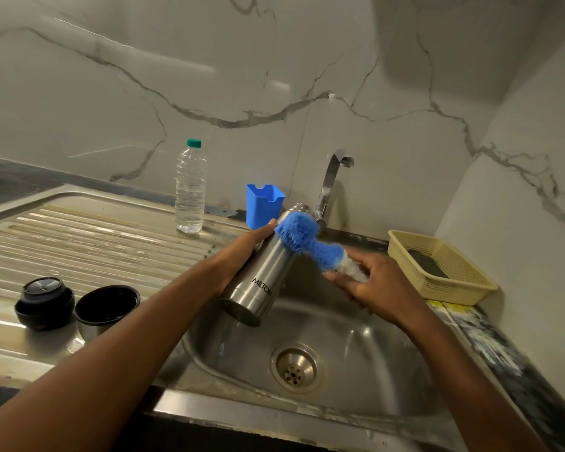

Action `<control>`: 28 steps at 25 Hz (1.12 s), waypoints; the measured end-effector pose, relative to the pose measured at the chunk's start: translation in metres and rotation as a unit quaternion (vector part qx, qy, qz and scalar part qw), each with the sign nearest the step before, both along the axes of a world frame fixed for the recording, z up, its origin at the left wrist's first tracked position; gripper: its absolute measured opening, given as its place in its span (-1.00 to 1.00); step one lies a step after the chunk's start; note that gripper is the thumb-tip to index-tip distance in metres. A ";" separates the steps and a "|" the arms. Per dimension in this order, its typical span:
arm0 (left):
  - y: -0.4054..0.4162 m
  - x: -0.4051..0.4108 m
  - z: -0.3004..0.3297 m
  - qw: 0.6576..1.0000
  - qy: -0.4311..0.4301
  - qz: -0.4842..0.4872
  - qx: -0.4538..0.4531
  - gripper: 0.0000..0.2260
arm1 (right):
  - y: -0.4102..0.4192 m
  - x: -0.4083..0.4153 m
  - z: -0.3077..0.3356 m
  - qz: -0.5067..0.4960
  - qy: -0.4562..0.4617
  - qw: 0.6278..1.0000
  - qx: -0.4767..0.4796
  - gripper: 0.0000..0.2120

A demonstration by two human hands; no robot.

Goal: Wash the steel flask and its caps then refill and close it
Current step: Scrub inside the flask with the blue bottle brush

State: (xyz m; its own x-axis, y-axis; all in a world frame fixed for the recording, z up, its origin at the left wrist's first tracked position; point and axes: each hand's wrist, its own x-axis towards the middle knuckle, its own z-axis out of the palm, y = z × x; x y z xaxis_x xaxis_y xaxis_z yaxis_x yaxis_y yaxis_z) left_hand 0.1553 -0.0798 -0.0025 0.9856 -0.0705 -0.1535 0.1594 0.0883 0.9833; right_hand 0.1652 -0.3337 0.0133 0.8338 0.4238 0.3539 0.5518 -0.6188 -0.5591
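Scrubbing mid-frame, my left hand (242,256) grips the tilted brushed-steel flask (261,275); my right hand (366,282) pinches the blue bristle brush (302,238). Wet steel may slip into the sink (356,353).

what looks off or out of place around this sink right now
Nothing is spilled or broken. The black worktop edge right of the steel sink is scuffed with worn whitish patches. The silver steel flask is tilted in the left hand on purpose, being scrubbed by the blue bristle brush.
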 end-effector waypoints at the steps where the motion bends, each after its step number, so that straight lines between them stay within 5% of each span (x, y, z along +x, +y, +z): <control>1: 0.000 0.000 0.000 1.000 -0.004 0.001 0.001 -0.44 | -0.001 -0.001 0.000 0.015 0.019 1.000 -0.003 -0.58; 4: 0.000 0.001 0.000 1.000 -0.019 0.013 0.019 -0.53 | 0.000 -0.006 -0.001 0.082 0.096 0.991 -0.038 -0.59; 9: 0.002 0.001 -0.001 1.000 0.000 -0.008 -0.003 -0.43 | -0.002 0.000 0.000 0.006 0.013 1.000 0.005 -0.61; 14: 0.003 0.006 -0.004 1.000 -0.015 -0.005 0.022 -0.46 | -0.004 -0.001 -0.002 0.083 0.116 0.990 -0.020 -0.58; 19: 0.005 0.006 -0.005 1.000 0.003 -0.014 0.006 -0.39 | -0.004 0.003 -0.001 0.026 0.042 0.999 0.004 -0.62; 25: 0.006 0.009 -0.006 0.999 -0.010 0.003 0.035 -0.43 | -0.005 0.001 -0.005 0.116 0.146 0.982 -0.033 -0.59; 28: 0.007 0.008 -0.005 1.000 -0.003 -0.008 0.019 -0.38 | -0.004 0.002 -0.003 0.057 0.094 0.994 -0.007 -0.57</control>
State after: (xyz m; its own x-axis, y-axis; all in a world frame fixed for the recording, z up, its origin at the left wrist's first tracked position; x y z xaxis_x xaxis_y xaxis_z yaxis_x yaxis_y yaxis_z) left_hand 0.1636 -0.0733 -0.0078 0.9855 -0.0796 -0.1498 0.1540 0.0492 0.9869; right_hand 0.1671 -0.3377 0.0105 0.8312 0.5223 0.1904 0.5052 -0.5667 -0.6509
